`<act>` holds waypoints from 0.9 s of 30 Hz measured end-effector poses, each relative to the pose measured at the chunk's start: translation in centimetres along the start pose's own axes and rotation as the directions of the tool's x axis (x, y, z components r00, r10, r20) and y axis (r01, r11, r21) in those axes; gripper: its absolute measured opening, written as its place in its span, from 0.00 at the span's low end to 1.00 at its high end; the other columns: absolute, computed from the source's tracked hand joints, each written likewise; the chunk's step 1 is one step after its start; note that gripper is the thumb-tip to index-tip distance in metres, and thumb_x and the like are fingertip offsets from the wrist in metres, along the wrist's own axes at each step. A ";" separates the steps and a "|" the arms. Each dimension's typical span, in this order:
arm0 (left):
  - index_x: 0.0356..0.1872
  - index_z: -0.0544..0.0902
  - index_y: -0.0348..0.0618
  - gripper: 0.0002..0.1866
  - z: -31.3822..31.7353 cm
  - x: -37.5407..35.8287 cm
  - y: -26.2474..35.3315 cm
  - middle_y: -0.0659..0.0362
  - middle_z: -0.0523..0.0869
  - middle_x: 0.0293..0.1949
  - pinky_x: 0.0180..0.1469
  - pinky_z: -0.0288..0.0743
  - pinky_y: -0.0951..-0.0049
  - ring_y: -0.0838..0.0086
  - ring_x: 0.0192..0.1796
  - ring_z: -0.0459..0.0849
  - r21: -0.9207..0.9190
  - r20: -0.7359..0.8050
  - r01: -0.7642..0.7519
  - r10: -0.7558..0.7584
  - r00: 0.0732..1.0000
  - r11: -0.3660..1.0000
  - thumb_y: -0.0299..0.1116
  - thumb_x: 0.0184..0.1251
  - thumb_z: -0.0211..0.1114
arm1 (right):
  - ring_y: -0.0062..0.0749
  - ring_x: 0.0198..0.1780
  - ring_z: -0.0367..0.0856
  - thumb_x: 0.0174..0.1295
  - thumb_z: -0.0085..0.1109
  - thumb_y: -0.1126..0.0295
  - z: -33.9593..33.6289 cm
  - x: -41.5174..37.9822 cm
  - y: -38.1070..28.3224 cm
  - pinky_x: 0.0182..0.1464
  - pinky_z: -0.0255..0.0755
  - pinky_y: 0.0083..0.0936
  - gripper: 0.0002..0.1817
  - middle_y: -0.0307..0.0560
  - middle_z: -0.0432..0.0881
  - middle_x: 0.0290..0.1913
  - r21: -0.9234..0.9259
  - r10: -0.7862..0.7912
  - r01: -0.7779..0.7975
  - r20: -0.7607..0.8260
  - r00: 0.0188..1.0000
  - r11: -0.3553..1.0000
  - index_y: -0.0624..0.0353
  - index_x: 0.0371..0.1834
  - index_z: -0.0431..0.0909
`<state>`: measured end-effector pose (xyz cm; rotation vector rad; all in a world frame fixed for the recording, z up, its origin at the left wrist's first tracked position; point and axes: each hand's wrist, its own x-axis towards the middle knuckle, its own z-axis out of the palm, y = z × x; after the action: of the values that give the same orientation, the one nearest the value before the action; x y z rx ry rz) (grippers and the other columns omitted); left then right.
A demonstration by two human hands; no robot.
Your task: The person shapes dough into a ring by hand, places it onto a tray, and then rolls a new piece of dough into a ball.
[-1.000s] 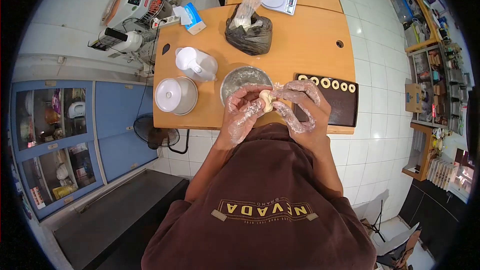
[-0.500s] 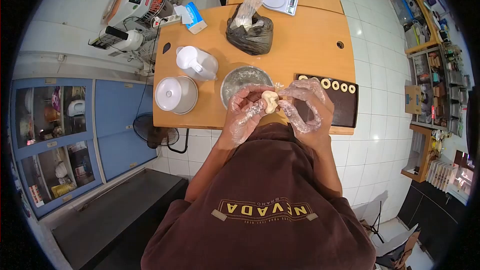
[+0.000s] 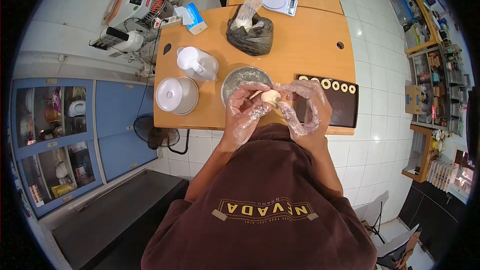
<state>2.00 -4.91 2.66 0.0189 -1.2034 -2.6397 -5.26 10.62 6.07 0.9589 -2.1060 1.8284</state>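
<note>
A small pale piece of dough [image 3: 270,97] is pinched between my two hands, its top smooth and rounded. My left hand [image 3: 245,110] grips its left side with thumb and fingertips, and a thin pale strip shows beside those fingers. On the other side, my right hand [image 3: 307,107] has its thumb and fingertips closed on the dough. Both hands are coated with flour. Just beyond my left hand is a floury metal bowl [image 3: 235,77]. Beside my right hand lies a dark tray [image 3: 342,106] with several dough rings [image 3: 335,85] along its far edge.
On the wooden table [image 3: 310,40] stand a white lidded container [image 3: 176,95], a white jug [image 3: 198,63], a black plastic bag [image 3: 250,37] and a white scale [image 3: 280,3]. A blue box [image 3: 195,19] sits at the far left. A fan [image 3: 150,131] stands left of the table.
The dough has turned between my fingers and now shows a smoother, rounder top. My fingers have shifted slightly around it, and the pale strip has come into view.
</note>
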 end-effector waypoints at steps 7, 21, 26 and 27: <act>0.56 0.80 0.37 0.20 -0.5 0.1 0.1 0.47 0.85 0.58 0.70 0.80 0.57 0.54 0.66 0.84 0.134 0.044 -0.127 0.122 0.992 0.983 0.15 0.65 0.71 | 0.47 0.45 0.88 0.51 0.76 0.81 -0.4 0.1 -0.1 0.49 0.82 0.35 0.18 0.55 0.88 0.45 -0.031 -0.053 0.054 0.038 0.998 0.998 0.64 0.47 0.87; 0.57 0.79 0.32 0.19 -0.5 -0.1 0.6 0.45 0.84 0.59 0.68 0.82 0.55 0.48 0.66 0.84 0.219 0.079 -0.189 0.175 0.981 0.957 0.17 0.66 0.72 | 0.50 0.45 0.87 0.49 0.75 0.84 0.0 -0.2 -0.8 0.50 0.81 0.36 0.21 0.57 0.86 0.46 -0.028 -0.057 0.058 0.024 0.998 0.998 0.64 0.48 0.86; 0.56 0.79 0.33 0.18 -0.5 -0.2 0.3 0.45 0.84 0.59 0.68 0.82 0.55 0.48 0.66 0.84 0.189 0.075 -0.232 0.221 0.972 0.954 0.17 0.66 0.72 | 0.50 0.45 0.87 0.50 0.74 0.84 0.3 -0.3 -0.5 0.51 0.81 0.37 0.18 0.56 0.86 0.44 -0.043 -0.102 0.103 0.013 0.995 0.994 0.64 0.47 0.87; 0.55 0.79 0.33 0.18 -0.4 -0.2 0.4 0.45 0.84 0.59 0.68 0.82 0.55 0.48 0.66 0.84 0.194 0.067 -0.237 0.228 0.971 0.952 0.16 0.66 0.72 | 0.50 0.45 0.87 0.50 0.74 0.84 0.3 -0.4 -0.4 0.51 0.81 0.38 0.18 0.56 0.86 0.44 -0.063 -0.114 0.115 0.009 0.993 0.991 0.64 0.46 0.87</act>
<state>2.31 -5.38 2.64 -0.1386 -1.3896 -2.3206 -4.62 10.44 6.08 1.0477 -2.0532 1.6963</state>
